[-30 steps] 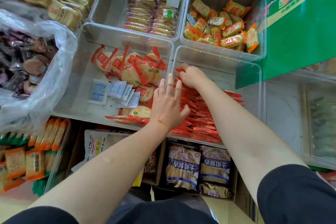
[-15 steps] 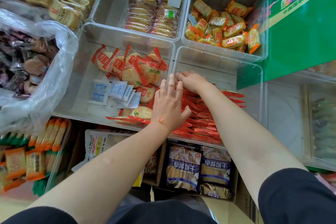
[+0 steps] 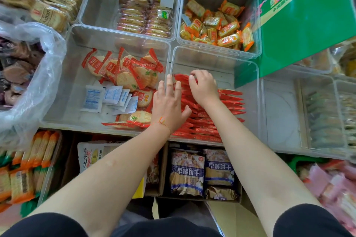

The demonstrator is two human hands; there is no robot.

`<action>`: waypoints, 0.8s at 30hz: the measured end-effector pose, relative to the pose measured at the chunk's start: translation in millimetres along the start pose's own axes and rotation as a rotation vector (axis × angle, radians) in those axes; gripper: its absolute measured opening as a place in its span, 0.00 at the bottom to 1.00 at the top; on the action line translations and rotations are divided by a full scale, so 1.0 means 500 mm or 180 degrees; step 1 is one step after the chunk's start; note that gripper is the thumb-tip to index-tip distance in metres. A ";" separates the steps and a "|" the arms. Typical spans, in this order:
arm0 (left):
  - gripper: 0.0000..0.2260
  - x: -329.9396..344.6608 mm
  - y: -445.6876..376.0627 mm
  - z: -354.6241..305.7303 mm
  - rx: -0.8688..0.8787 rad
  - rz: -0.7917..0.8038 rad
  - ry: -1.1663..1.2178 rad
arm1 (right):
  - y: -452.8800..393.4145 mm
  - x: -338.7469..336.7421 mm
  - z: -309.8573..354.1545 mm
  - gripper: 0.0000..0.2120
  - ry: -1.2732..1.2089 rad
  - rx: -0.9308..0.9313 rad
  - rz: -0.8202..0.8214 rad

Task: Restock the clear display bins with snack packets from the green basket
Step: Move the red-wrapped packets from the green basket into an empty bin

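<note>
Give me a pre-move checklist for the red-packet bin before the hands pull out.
1. Red packets inside the clear bin: ok.
2. Packets in a neat row: cannot tell, hands cover the far end.
3. Left hand flat against the stack, no grip: ok.
4. Right hand free of packets: not ok, fingers curl over the far packets.
5. Spare room behind the row: ok.
6. Green basket stock left: cannot tell, blurred.

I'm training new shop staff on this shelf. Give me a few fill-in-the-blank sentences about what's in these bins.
1. Both hands, the left hand and the right hand, rest on a row of ____ packets.
2. The bin behind that one holds ____ packets.
3. Small white-and-blue sachets lie in the bin to the ____ of the hands.

Missing words: red; orange; left
</note>
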State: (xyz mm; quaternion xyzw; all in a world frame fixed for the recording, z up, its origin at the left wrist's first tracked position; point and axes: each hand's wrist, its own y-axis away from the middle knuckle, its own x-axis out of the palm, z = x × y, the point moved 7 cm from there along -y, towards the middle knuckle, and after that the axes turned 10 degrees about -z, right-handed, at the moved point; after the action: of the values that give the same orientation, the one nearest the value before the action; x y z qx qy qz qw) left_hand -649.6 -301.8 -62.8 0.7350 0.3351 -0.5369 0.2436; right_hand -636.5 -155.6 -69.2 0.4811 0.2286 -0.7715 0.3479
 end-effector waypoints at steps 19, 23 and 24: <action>0.11 0.095 0.232 -0.473 0.0323 0.0353 0.1002 | 0.460 -0.278 -0.426 0.09 -0.1550 0.1107 -0.0211; 0.10 0.236 0.337 -0.667 0.0106 0.1057 0.1096 | 0.547 -0.311 -0.654 0.09 -0.1533 0.1227 0.0120; 0.10 0.272 0.364 -0.715 0.0083 0.1249 0.1113 | 0.569 -0.320 -0.715 0.10 -0.1464 0.1291 0.0244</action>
State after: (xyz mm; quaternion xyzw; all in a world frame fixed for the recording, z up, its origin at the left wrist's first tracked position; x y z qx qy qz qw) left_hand -261.3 -133.3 -83.6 0.8706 0.2162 -0.3484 0.2720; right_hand -165.5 -45.0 -84.8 0.3618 -0.0332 -0.8763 0.3163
